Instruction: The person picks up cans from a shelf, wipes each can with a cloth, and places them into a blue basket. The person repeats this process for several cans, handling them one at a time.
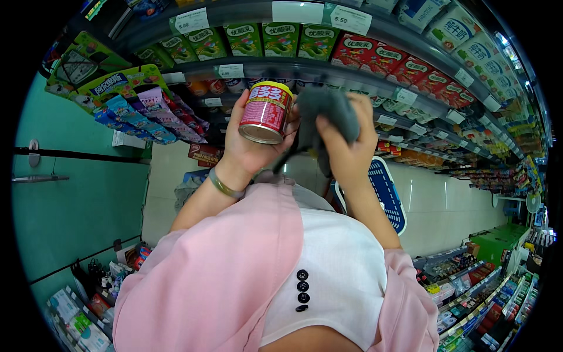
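Observation:
My left hand (246,154) holds a red and pink metal can (265,114) with a yellow lid, tilted so that its printed side and bare metal base show. A bracelet circles that wrist. In my right hand (352,145) is a bunched dark grey cloth (332,112), blurred, close to the can's right side. Whether the cloth touches the can I cannot tell. Part of it hangs down below my fingers. Behind both hands runs a shelf with cans and bottles, partly hidden by them.
Green drink cartons (280,39) and red ones (374,55) line the shelf above. Snack packets (151,110) hang at the left beside a green wall (79,211). A blue and white plastic basket (387,193) stands on the tiled floor (440,193) at my right. Stocked shelves (466,295) stand lower right.

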Motion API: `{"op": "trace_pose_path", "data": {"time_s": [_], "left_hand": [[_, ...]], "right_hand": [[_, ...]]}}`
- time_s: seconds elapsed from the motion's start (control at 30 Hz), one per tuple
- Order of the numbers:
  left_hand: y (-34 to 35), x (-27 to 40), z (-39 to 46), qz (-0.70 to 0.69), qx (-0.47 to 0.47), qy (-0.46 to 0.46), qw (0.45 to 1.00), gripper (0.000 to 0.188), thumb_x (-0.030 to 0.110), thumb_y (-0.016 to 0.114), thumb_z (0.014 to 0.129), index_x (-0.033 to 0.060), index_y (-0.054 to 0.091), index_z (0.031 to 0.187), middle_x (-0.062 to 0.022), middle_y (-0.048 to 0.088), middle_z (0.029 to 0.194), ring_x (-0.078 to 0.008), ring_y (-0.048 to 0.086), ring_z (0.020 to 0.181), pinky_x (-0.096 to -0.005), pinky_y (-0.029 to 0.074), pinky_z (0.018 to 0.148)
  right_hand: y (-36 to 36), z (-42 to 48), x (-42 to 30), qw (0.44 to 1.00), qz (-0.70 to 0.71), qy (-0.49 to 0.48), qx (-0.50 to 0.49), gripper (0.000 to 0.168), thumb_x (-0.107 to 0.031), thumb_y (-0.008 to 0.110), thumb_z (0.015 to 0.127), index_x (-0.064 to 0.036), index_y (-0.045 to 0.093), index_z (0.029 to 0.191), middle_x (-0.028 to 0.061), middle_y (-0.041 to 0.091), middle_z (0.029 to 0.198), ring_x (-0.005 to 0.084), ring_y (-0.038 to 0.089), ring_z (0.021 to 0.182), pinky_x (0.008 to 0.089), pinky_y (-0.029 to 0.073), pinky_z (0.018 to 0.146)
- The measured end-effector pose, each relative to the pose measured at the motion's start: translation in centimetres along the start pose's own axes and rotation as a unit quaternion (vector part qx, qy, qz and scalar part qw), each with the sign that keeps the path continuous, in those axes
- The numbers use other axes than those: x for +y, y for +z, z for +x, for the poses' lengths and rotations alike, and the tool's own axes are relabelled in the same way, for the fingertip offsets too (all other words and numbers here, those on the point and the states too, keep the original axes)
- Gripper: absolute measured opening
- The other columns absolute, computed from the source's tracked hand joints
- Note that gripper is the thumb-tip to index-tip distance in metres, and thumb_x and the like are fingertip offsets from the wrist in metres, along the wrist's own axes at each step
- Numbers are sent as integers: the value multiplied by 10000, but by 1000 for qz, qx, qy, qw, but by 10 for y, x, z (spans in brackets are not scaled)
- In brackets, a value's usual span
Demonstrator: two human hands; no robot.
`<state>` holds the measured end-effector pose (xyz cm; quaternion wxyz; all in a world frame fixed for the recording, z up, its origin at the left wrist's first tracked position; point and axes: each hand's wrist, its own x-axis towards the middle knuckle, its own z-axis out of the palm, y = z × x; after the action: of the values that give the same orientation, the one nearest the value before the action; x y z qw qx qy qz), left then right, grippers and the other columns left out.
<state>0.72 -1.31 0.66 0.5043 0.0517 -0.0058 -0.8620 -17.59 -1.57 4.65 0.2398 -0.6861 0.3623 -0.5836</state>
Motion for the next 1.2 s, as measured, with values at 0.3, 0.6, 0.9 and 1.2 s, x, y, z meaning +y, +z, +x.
{"op": "trace_pose_path", "data": {"time_s": [0.3, 0.6, 0.9, 1.2], "left_hand": [[9, -21, -4, 98, 172, 47, 979, 554, 582, 477, 918, 152, 522, 1266, -44, 614, 1173, -211, 593, 1069, -427, 458, 944], [-9, -17, -5, 268, 159, 112, 944, 535, 550, 491, 928, 107, 540, 1226, -69, 632, 1134, -202, 617, 1016, -380, 496, 891], [0, -21, -3, 165, 186, 101, 963, 429, 489, 550, 913, 117, 612, 1118, -63, 666, 1054, -206, 641, 944, -373, 518, 820], [9, -11, 2, 121, 159, 82, 976, 431, 437, 596, 895, 73, 596, 1125, -76, 665, 993, -216, 645, 910, -378, 511, 847]], "right_hand": [[30, -8, 20, 1000, -16, -8, 20, 352, -110, 703, 801, -43, 622, 1137, 165, 539, 1079, 301, 569, 955, 356, 460, 844], [24, -11, 31, 998, 23, 53, -33, 347, -88, 733, 758, -58, 645, 1091, 137, 563, 1056, 290, 576, 974, 359, 474, 816], [25, -11, 19, 997, 15, 18, -75, 379, -73, 744, 683, -63, 669, 1055, 141, 558, 1065, 296, 593, 965, 360, 490, 809], [-1, -5, 16, 961, 184, 83, -188, 351, -43, 734, 661, 3, 670, 1003, 116, 588, 1030, 229, 566, 970, 311, 429, 863]]}}
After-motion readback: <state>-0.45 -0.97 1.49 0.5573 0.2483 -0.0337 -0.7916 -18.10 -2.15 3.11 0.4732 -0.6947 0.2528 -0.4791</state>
